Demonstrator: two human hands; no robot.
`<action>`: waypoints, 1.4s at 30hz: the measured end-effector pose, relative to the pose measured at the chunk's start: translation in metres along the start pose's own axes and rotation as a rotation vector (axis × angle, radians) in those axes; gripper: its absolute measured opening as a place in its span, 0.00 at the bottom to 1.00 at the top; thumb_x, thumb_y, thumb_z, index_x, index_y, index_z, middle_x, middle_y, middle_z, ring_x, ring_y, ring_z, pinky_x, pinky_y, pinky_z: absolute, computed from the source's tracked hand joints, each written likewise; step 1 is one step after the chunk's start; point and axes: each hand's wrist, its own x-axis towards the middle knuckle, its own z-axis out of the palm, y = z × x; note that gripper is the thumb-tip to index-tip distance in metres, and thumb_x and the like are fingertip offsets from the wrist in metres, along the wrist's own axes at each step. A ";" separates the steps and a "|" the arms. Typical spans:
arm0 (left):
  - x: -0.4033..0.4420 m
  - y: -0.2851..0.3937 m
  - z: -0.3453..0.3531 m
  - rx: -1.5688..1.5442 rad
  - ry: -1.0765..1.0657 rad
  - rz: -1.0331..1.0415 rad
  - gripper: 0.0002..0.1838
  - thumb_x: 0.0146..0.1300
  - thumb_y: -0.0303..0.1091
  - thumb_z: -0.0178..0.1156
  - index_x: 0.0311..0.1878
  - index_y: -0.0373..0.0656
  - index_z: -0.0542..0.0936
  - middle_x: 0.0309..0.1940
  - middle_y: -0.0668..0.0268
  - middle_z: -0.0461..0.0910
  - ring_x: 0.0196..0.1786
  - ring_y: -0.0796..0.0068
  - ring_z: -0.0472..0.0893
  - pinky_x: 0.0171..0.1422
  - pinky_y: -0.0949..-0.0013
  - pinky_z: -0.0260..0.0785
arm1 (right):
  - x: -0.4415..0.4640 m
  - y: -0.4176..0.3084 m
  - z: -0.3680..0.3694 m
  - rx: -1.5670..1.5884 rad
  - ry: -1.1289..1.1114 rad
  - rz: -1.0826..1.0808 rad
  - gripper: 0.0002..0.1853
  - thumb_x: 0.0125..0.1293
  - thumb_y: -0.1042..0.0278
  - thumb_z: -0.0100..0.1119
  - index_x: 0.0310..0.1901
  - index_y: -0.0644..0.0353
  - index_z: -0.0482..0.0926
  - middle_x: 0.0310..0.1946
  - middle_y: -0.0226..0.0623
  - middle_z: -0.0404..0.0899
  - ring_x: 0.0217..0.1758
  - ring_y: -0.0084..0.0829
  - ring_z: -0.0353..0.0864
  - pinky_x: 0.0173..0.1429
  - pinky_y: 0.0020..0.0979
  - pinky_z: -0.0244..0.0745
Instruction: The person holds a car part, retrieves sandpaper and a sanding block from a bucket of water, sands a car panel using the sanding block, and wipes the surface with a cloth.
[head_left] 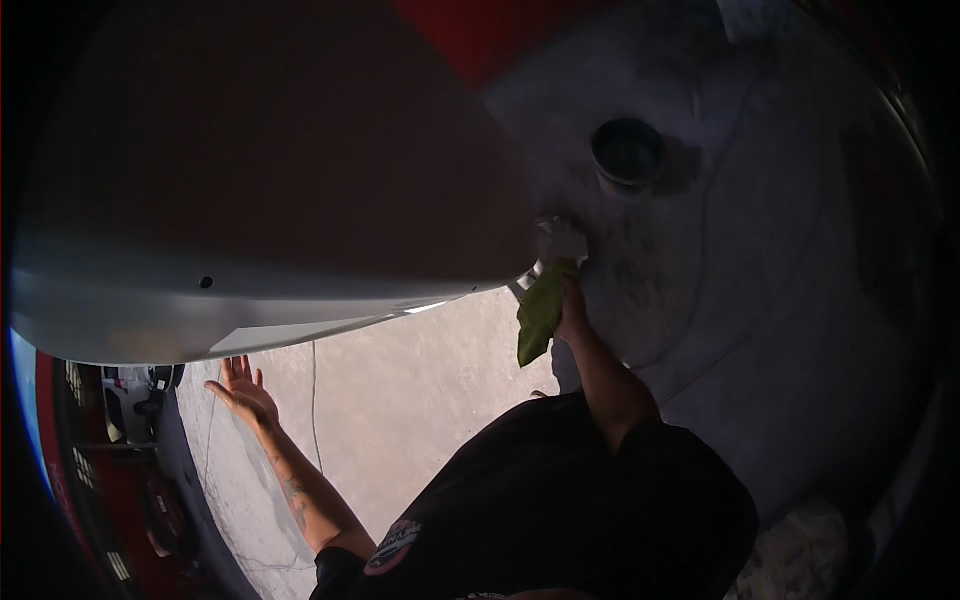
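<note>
A large, smooth curved panel [270,245], looking like part of a vehicle body, spans the upper left, with a small round hole near its lower edge. My left hand [248,394] is open with fingers spread, its tips at the panel's lower edge; whether they touch it I cannot tell. Gripped in my right hand [572,308] is a crumpled green cloth [540,318], which hangs down beside the panel's right end. Just above that hand is a pale, irregular piece [563,240] that I cannot make out.
A dark round bucket [628,155] stands on the shaded concrete floor [650,260]. Thin cables run across the ground, one through the sunlit patch [420,380]. At far left, a white vehicle [128,408] shows beside a red structure. Something red [480,35] lies above the panel.
</note>
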 end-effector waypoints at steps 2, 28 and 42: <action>-0.001 0.002 0.001 0.016 -0.019 -0.010 0.55 0.63 0.81 0.24 0.77 0.42 0.60 0.77 0.51 0.58 0.81 0.47 0.49 0.77 0.33 0.25 | 0.016 0.003 0.011 -0.059 -0.088 0.025 0.27 0.70 0.42 0.52 0.59 0.57 0.71 0.48 0.43 0.80 0.50 0.42 0.82 0.55 0.48 0.79; 0.012 -0.024 -0.014 -0.001 -0.061 -0.091 0.61 0.58 0.86 0.25 0.79 0.42 0.52 0.80 0.53 0.49 0.82 0.51 0.45 0.76 0.33 0.19 | -0.276 -0.149 0.699 -0.640 -1.179 -2.342 0.28 0.67 0.54 0.60 0.67 0.50 0.72 0.69 0.50 0.64 0.71 0.50 0.64 0.71 0.45 0.62; -0.073 -0.105 -0.053 0.063 0.119 -0.195 0.53 0.69 0.75 0.34 0.75 0.32 0.58 0.76 0.50 0.59 0.79 0.56 0.56 0.82 0.48 0.36 | -0.090 -0.318 0.712 -1.642 -0.114 -2.106 0.25 0.71 0.51 0.57 0.59 0.63 0.73 0.57 0.56 0.69 0.60 0.50 0.71 0.62 0.46 0.67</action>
